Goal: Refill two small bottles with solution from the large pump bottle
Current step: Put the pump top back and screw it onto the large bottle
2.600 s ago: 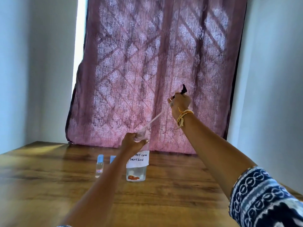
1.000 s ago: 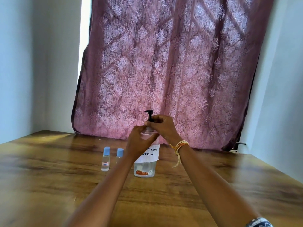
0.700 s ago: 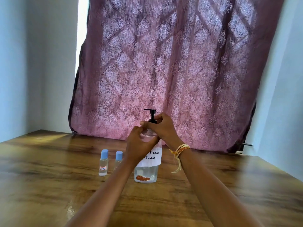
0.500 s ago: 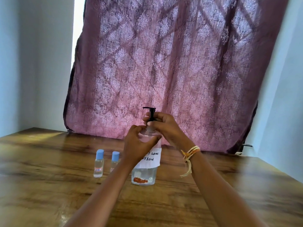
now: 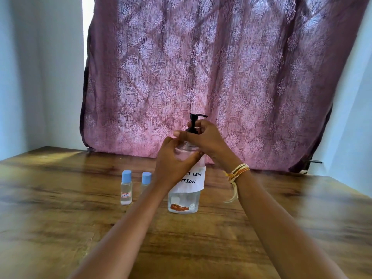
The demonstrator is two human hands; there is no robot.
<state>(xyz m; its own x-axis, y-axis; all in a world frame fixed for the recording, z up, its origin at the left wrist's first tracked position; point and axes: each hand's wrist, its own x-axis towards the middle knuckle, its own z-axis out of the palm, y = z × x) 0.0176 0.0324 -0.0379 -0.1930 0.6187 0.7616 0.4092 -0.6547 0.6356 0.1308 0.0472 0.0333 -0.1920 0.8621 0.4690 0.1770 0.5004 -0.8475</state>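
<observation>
A large clear pump bottle (image 5: 184,202) with a handwritten white label stands upright on the wooden table (image 5: 60,228). My left hand (image 5: 171,164) wraps around its shoulder. My right hand (image 5: 207,137) grips the collar of the black pump head (image 5: 196,117), which sits on the bottle's neck. To the left stand two small clear bottles with blue caps: one (image 5: 126,188) in full view with a small label, the other (image 5: 146,179) partly hidden behind my left forearm.
A purple patterned curtain (image 5: 201,77) hangs behind the table's far edge. Pale walls close in on the left and right. The table's right edge runs near the wall.
The pump, held high and out of the bottle 2.6 s ago, now sits back on the neck. My right hand has kept shifting its grip at the collar; the nozzle now points right.
</observation>
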